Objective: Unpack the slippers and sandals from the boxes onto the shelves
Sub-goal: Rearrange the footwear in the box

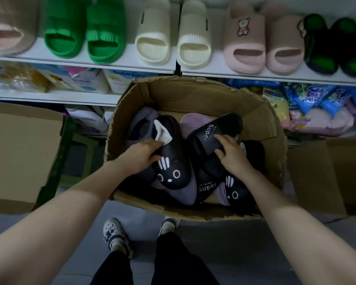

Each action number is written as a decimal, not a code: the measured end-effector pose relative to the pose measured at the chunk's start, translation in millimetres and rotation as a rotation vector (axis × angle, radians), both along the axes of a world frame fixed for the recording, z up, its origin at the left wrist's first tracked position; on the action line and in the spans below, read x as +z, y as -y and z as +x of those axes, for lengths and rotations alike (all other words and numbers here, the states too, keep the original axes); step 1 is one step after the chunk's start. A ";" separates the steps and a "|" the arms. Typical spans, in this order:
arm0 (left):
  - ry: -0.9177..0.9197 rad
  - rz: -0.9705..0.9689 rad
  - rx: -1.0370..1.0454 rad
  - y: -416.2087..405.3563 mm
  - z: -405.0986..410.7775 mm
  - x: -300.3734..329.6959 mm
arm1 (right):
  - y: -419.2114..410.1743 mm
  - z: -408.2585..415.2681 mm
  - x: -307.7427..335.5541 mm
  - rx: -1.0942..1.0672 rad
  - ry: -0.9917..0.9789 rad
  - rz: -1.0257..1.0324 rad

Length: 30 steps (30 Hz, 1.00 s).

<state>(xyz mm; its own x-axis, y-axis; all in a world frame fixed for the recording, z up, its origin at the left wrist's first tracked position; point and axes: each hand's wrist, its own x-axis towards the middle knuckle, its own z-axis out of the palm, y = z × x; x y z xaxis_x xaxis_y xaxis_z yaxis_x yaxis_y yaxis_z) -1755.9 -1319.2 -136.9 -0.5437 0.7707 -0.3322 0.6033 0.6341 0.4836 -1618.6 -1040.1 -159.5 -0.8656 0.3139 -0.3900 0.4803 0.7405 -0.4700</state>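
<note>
Both forearms reach into the open brown cardboard box. Left hand curls around the black bunny-face slipper at centre; right hand grips the black "Super" slide sandal alongside.

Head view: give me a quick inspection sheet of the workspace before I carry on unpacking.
Surface: top shelf holds green, cream, pink and black pairs in a row.
Job's things: open cardboard box on the floor, holding black bunny slipper and black Super sandal among others.
Clutter: packaged goods on lower shelves.
Grippers: left hand grips the bunny slipper; right hand grips the Super sandal.
Cables: nothing seen.
Surroundings: more boxes either side.
</note>
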 end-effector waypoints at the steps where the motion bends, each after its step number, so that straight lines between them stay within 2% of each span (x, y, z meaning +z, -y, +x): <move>1: 0.021 0.003 0.017 5.2 1.6 -2.6 | 8.2 -1.8 4.6 0.024 -0.065 -0.033; 4: 0.048 0.050 0.102 8.2 3.0 0.0 | 47.5 -17.9 23.3 0.155 -0.167 -0.142; 7: 0.060 0.096 0.102 0.7 2.7 6.0 | 79.8 -36.4 29.7 0.334 -0.065 -0.157; 9: 0.049 0.173 0.087 -0.5 1.4 6.3 | 84.3 -42.9 29.5 0.375 -0.009 -0.122; 12: -0.003 0.270 0.233 3.8 -10.6 4.1 | 65.8 -44.3 38.8 0.307 -0.025 -0.099; 14: -0.025 0.194 0.288 6.8 -24.2 2.0 | 43.5 -42.3 48.7 0.223 -0.053 -0.061; 17: -0.033 0.044 0.217 6.0 -38.2 -2.7 | 9.4 -41.1 64.3 0.076 -0.072 0.013; 22: -0.009 0.099 0.162 -10.3 -26.9 -1.1 | -5.7 -38.9 65.5 0.029 -0.058 0.043; 27: 0.021 0.312 0.051 -35.4 -2.4 10.0 | 11.4 -42.1 46.8 -0.020 -0.107 -0.104; 30: 0.032 0.262 -0.017 -58.1 7.0 7.9 | -1.3 -42.7 45.5 -0.071 -0.160 -0.321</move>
<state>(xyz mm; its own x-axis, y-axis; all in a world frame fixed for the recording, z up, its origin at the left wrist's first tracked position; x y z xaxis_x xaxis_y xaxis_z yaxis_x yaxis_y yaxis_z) -1748.8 -1261.1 -129.0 -0.5220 0.8419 -0.1369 0.5945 0.4742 0.6493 -1661.3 -1038.8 -114.0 -0.9039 0.2592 -0.3403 0.4273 0.5105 -0.7462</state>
